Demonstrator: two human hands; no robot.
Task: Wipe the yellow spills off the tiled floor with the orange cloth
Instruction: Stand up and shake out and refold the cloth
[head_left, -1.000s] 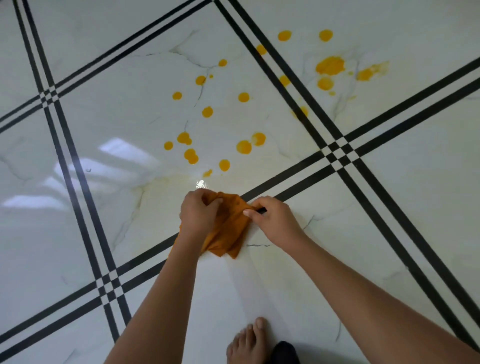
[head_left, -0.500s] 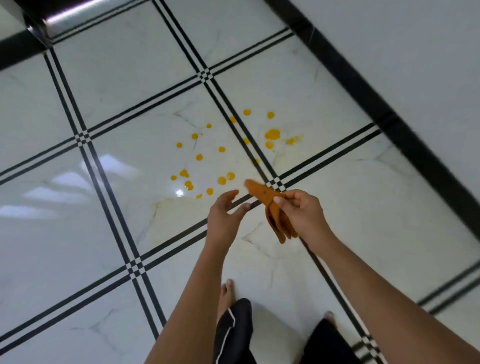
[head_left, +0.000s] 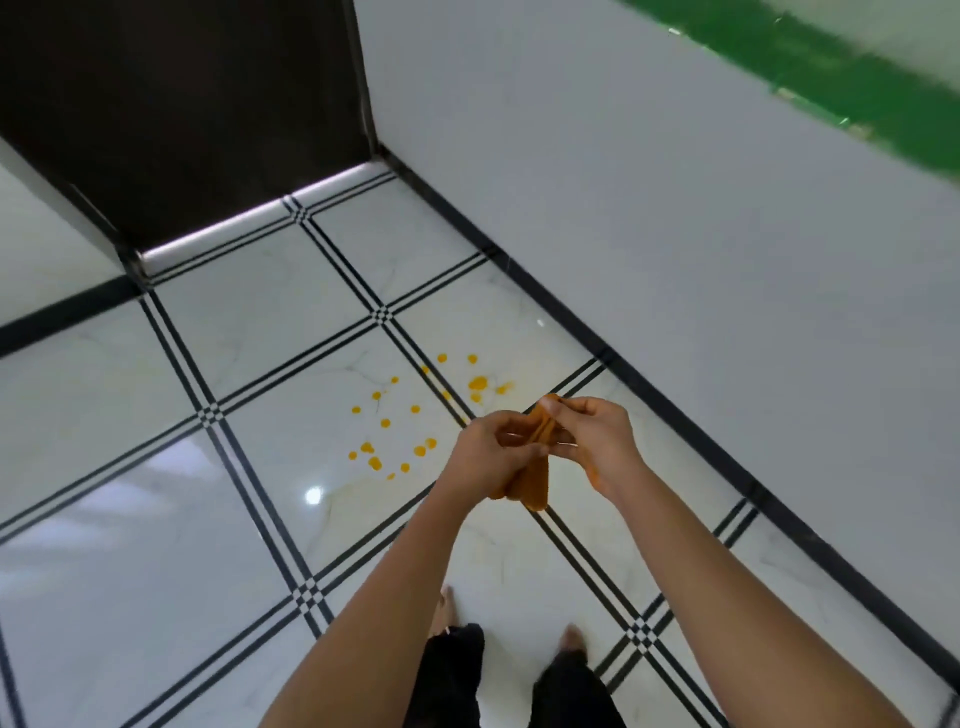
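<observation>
The orange cloth (head_left: 534, 478) hangs bunched in the air well above the floor, gripped from both sides. My left hand (head_left: 488, 452) pinches its left part and my right hand (head_left: 592, 434) pinches its top edge. Several yellow spills (head_left: 410, 421) dot the white tiled floor (head_left: 260, 519) beyond and left of my hands, with a larger blot (head_left: 478, 383) near the wall. A faint yellowish smear lies on the tile just in front of the drops.
A white wall (head_left: 675, 208) with a black skirting runs along the right. A dark doorway (head_left: 197, 104) opens at the back left. My bare feet and dark trouser legs (head_left: 452, 675) stand at the bottom of the view.
The cloth has been lifted off the floor. I have risen from low over the tiles to standing, and my left hand, open half a second ago, now grips the cloth too.
</observation>
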